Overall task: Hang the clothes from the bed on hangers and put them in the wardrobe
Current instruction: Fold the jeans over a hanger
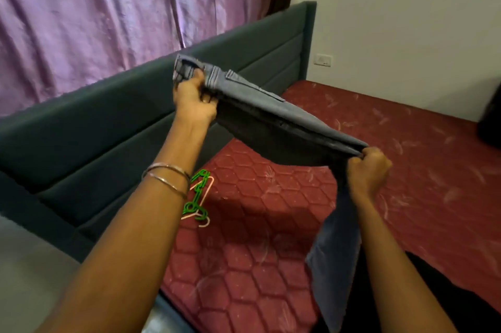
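Note:
A pair of grey-blue jeans [273, 121] is stretched in the air above the red mattress [244, 265]. My left hand [193, 100] grips the waistband end, up near the headboard. My right hand [367, 167] grips the jeans lower down, and the leg ends hang from it toward the mattress. A green hanger [195, 197] and a pink hanger [202, 217] lie together on the mattress, just under my left forearm. No wardrobe is in view.
A dark green padded headboard [108, 121] runs along the left of the bed, with purple curtains [81, 15] behind it. A white wall with a socket plate [322, 60] stands at the far side. A dark object [490, 121] sits at the right edge.

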